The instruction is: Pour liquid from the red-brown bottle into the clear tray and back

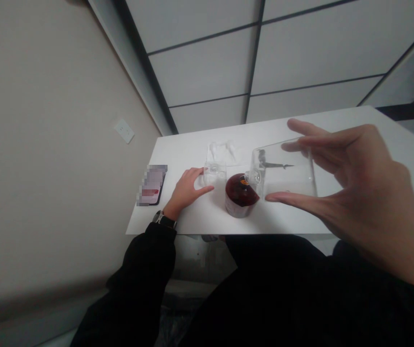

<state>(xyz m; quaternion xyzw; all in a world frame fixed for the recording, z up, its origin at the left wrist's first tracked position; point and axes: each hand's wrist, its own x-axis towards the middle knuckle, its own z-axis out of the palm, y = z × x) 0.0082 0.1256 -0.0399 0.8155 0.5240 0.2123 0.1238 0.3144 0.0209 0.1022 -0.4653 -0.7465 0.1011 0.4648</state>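
Note:
My right hand (pixel 359 178) grips a clear, flat-sided bottle (pixel 288 176) by its sides, thumb below and fingers above. The bottle lies tilted in the air, its short round neck pointing left, and a dark mark shows on it. Just beside that neck, in the view, stands a round container (pixel 241 196) with a dark red upper part, a paler lower part and an orange spot on top. My left hand (pixel 188 188) rests on the table, thumb and fingers curved around the left side of a small clear square container (pixel 215 173).
Crumpled clear plastic or tissue (pixel 223 152) lies behind the small container. A phone (pixel 152 185), partly blurred out, is at the left of the white table (pixel 200 224). A wall socket (pixel 124 130) is on the left wall, and panelled doors (pixel 207 72) rise behind.

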